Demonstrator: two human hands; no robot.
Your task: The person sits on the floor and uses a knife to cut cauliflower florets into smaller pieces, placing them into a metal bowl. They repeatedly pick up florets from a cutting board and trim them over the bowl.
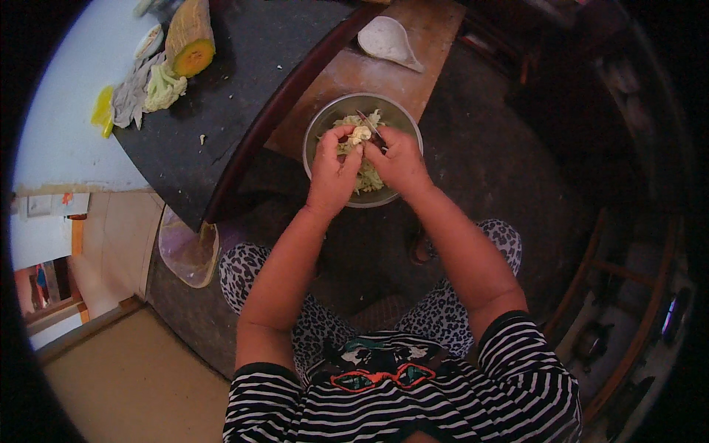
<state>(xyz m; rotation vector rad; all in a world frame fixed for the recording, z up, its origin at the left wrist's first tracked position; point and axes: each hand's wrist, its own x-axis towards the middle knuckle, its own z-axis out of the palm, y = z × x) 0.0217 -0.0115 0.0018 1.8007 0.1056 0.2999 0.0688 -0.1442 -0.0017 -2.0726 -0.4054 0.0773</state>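
Observation:
Over a round metal bowl (407, 113) my two hands are close together. My left hand (334, 171) grips a small pale cauliflower floret (361, 134) between thumb and fingers. A small knife (369, 123) is in my right hand (400, 160), its thin blade pointing up and to the left beside the floret. My right thumb meets the underside of the floret. In the bowl lie pale green cut pieces of vegetable (370, 178), partly hidden by my hands.
On the dark slab (243, 72) at left are a cut pumpkin (191, 41), a larger cauliflower piece (164, 87), a grey crumpled cloth or bag (133, 99) and a yellow item (103, 111). A teardrop-shaped tray of white powder (388, 41) rests on a wooden board (360, 75). A clear plastic bag (185, 249) sits below the slab.

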